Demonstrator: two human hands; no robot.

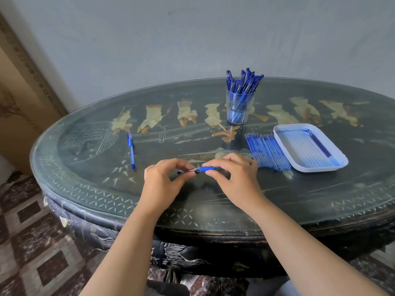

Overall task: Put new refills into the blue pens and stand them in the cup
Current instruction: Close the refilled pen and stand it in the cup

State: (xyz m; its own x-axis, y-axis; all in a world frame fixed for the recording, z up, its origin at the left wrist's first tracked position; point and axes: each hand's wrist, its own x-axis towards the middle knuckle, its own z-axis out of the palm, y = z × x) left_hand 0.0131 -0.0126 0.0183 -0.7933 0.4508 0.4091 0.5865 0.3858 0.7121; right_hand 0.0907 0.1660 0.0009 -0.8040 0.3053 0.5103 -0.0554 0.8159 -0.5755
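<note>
Two hands meet over the near middle of the bench, and between them is the one pen I am working on. My right hand is curled round its blue grip and barrel, holding it roughly level just above the glass. My left hand pinches the pointed tip end between thumb and forefinger, so both are clamped on the same pen. A small dark blue piece shows beside the left fingers. I cannot tell whether it is the cap, or whether it is held or lying on the bench.

I judge the step to be turning the nose section on its thread, though which way I cannot say. To do it well I would keep the right hand fixed as the anchor and twist only with the left fingertips. The two parts should stay in one straight line so the thread does not cross. Working low over the bench means a slipped part lands close by.

The fresh refills lie in a row right of centre, right against the white tray. The cup, upper middle, is already crowded with pens. A spare pen lies left of centre.
</note>
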